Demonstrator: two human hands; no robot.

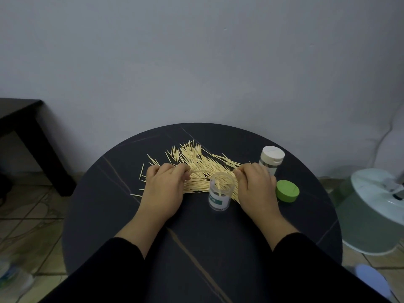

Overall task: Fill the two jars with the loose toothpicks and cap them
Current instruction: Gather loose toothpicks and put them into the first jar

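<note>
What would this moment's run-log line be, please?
left hand: pinches toothpick; right hand: pinches toothpick; clear jar: open; white jar: capped; green lid: off

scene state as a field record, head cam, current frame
left hand: pinches toothpicks at the pile's near edge
right hand: pinches a toothpick near the clear jar mouth
toothpicks: mostly loose, in a pile on the table
clear jar: upright, open, between the hands, few toothpicks inside
green lid: off, on the table right of the right hand
white-capped jar: upright, capped, behind the right hand; contents unclear
</note>
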